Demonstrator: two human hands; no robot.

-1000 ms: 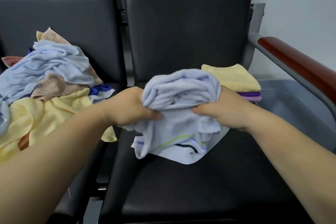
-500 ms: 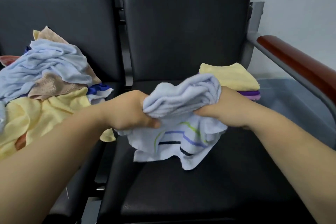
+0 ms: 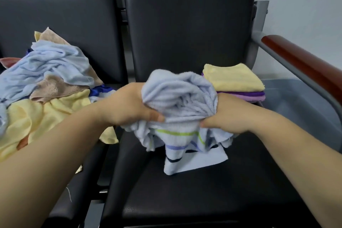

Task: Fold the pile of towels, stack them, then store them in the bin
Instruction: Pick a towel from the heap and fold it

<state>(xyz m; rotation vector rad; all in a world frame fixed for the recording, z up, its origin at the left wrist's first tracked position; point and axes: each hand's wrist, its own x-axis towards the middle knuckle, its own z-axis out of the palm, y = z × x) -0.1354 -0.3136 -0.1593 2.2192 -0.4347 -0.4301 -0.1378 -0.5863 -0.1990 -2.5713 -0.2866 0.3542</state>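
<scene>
Left grip (image 3: 129, 105) and right grip (image 3: 224, 114) both clutch the bunched towel (image 3: 177, 98) between them, its tail on the seat (image 3: 185, 190). I'd hunt for two corners, shake it flat, then fold. Stack (image 3: 233, 79) sits just past the right grip.

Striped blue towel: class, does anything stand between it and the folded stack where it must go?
Nothing visible does. The left hand and right hand hold the striped blue towel above the black seat; the folded stack sits just behind it, to the right.
</scene>
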